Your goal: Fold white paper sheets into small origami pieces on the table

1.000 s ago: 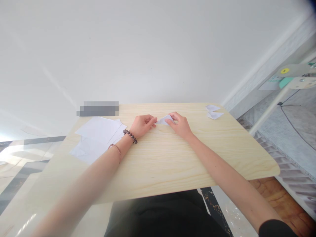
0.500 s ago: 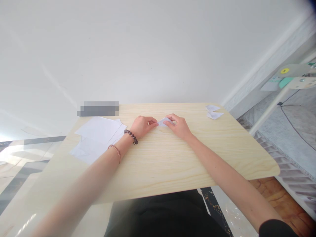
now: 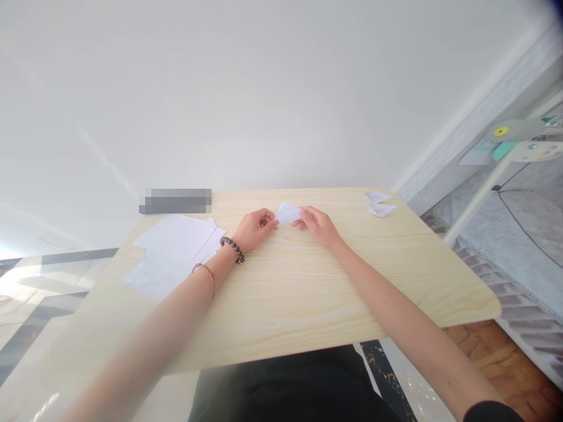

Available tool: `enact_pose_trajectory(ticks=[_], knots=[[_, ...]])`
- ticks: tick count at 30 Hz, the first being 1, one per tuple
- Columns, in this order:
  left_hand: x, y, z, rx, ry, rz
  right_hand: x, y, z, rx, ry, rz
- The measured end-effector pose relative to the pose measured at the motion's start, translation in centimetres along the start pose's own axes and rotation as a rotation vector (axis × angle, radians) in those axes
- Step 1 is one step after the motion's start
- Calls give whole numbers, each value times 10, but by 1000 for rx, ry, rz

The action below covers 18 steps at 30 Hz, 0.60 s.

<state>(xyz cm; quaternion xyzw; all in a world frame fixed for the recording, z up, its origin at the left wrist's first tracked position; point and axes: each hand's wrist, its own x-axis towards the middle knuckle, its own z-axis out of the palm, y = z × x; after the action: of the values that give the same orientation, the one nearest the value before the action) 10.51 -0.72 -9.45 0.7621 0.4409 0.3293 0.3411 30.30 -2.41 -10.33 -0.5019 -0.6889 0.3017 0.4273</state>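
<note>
A small folded piece of white paper [image 3: 287, 213] is held up between my hands over the far middle of the table. My left hand [image 3: 255, 229] pinches its left corner, thumb against curled fingers. At the paper's right edge, my right hand [image 3: 317, 226] grips it with thumb and index finger, while its other fingers curl underneath. A beaded bracelet [image 3: 233, 248] and a thin copper-coloured bangle [image 3: 206, 274] sit on my left wrist and forearm.
Loose white paper sheets [image 3: 176, 237] overlap at the left of the wooden table [image 3: 281, 310]. Two folded paper pieces [image 3: 382, 210] lie at the far right corner. A blurred-out dark block [image 3: 176, 202] is at the back left. A white wall [image 3: 272, 99] rises behind.
The paper now shows more of its face between my hands. My right fingers have shifted to its right edge, with the lower fingers loosened. The view has tilted slightly up.
</note>
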Motion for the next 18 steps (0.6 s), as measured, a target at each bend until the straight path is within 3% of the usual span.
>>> enact_pose_trajectory(ticks=[5,10,14,18], knots=[[-2,0,-1,-68,-71,-14,0,0,-3,-78,-29,-3],[-3,3,-4,4,-153,-36,-2,-3,-4,-110,-50,-38],[-1,2,-5,35,-129,-40,-3,-6,-6,-66,-100,-19],[0,2,-8,-24,-30,2,-5,-7,-6,-96,-217,-19]])
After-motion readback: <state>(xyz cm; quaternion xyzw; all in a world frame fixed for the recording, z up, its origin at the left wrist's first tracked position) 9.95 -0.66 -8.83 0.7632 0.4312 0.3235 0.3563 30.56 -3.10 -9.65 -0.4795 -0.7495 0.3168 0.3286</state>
